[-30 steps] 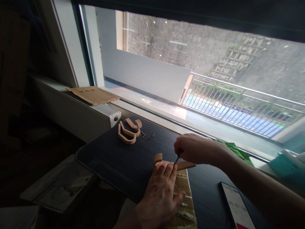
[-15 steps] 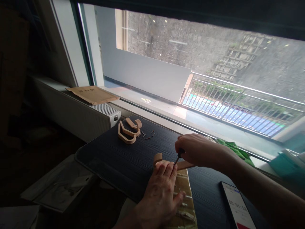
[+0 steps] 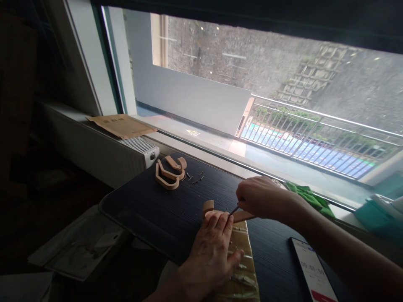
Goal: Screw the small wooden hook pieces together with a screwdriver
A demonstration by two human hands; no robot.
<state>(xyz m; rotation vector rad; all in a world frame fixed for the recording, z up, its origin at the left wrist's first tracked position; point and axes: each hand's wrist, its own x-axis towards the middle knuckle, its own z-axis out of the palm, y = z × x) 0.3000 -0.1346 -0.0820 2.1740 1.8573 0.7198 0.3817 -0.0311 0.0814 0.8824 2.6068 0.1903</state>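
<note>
The right hand (image 3: 255, 196) has its grip wrapped around a slim tool (image 3: 233, 210) aimed at a wooden hook (image 3: 208, 206) that the flat left hand (image 3: 210, 243), thumb apart, presses down above a taped block (image 3: 248, 256), seemingly unfinished, while other hooks (image 3: 171, 185) and loose screws (image 3: 190, 178) lie across the counter (image 3: 132, 201).

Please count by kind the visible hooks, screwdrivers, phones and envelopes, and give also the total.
Loose hooks: 3
Hook under left hand: 1
Screwdriver in right hand: 1
Phone: 1
Envelope: 1
Total: 7
</note>
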